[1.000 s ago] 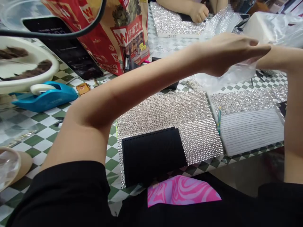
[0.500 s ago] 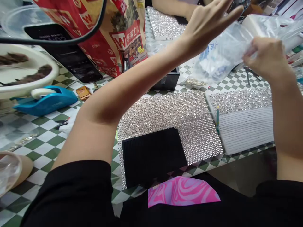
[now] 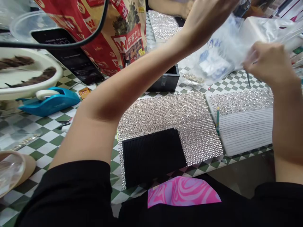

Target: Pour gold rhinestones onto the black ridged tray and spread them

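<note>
Both my arms are raised over the table. My right hand (image 3: 270,64) is closed on a crumpled clear plastic bag (image 3: 220,56) with blue print, held in the air at the upper right. My left hand (image 3: 208,15) reaches up to the same bag at the top edge; its fingers are partly cut off and blurred. Below lie a rhinestone-covered sheet (image 3: 170,116) with a black ribbed pad (image 3: 152,156) on its near corner, and a second rhinestone panel (image 3: 241,101) with white rows beneath.
A green pen (image 3: 217,119) lies between the two sheets. A small black box (image 3: 167,81), a red printed paper bag (image 3: 111,34), a blue tape dispenser (image 3: 50,101), a white dish (image 3: 28,75) and a phone (image 3: 73,63) stand on the checkered tablecloth. Another person's arm (image 3: 170,6) works at the far side.
My hands have lifted the plastic bag higher. My left hand moved from flat over the bag to the top edge, and the right hand shifted slightly down.
</note>
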The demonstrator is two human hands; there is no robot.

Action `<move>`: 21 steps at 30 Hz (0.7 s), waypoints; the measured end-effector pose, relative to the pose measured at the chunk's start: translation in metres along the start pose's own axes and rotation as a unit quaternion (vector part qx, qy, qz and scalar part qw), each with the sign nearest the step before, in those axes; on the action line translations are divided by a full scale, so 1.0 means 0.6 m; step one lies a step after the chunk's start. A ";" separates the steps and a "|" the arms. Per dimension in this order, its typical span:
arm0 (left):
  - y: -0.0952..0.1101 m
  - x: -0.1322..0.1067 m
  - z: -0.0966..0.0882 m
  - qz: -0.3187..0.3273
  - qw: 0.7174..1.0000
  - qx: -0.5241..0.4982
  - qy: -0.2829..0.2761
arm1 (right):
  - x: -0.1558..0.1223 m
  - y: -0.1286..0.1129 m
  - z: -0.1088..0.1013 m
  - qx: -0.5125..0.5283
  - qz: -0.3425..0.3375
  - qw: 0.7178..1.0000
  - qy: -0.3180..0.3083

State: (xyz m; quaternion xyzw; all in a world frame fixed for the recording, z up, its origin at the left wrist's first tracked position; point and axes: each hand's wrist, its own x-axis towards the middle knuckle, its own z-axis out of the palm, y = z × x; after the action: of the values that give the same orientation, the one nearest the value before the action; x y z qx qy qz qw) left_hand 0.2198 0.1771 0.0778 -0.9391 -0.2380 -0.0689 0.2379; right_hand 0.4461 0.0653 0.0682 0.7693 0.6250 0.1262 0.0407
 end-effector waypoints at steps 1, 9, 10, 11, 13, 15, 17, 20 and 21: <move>0.005 -0.009 0.012 -0.010 0.996 -0.076 0.038 | -0.003 0.004 0.005 0.008 -0.031 0.998 -0.062; 0.029 -0.073 0.056 0.104 0.978 -0.179 0.003 | -0.033 -0.013 -0.020 0.081 -0.134 0.985 -0.072; 0.032 -0.075 0.057 0.108 0.977 -0.182 0.006 | -0.033 -0.025 -0.026 0.099 -0.124 0.985 -0.066; 0.034 -0.075 0.059 0.112 0.977 -0.182 0.009 | -0.029 -0.038 -0.030 0.111 -0.115 0.984 -0.077; 0.041 -0.073 0.063 0.118 0.976 -0.183 0.015 | -0.015 -0.061 -0.029 0.118 -0.114 0.979 -0.122; 0.049 -0.072 0.063 0.122 0.974 -0.189 0.015 | 0.008 -0.076 -0.019 0.115 -0.119 0.974 -0.156; 0.056 -0.077 0.058 0.131 0.971 -0.201 0.017 | 0.032 -0.084 -0.008 0.116 -0.117 0.974 -0.153; 0.063 -0.089 0.047 0.135 0.965 -0.220 0.038 | 0.058 -0.089 -0.004 0.122 -0.116 0.974 -0.154; 0.064 -0.092 0.045 0.124 0.965 -0.227 0.051 | 0.063 -0.090 -0.006 0.123 -0.118 0.971 -0.168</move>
State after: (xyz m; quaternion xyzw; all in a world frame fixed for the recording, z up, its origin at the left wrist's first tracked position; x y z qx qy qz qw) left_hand 0.1902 0.1371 0.0250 -0.9860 -0.0851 -0.1383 0.0372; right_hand 0.4009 0.1136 0.0651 0.6991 0.7065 -0.0886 0.0647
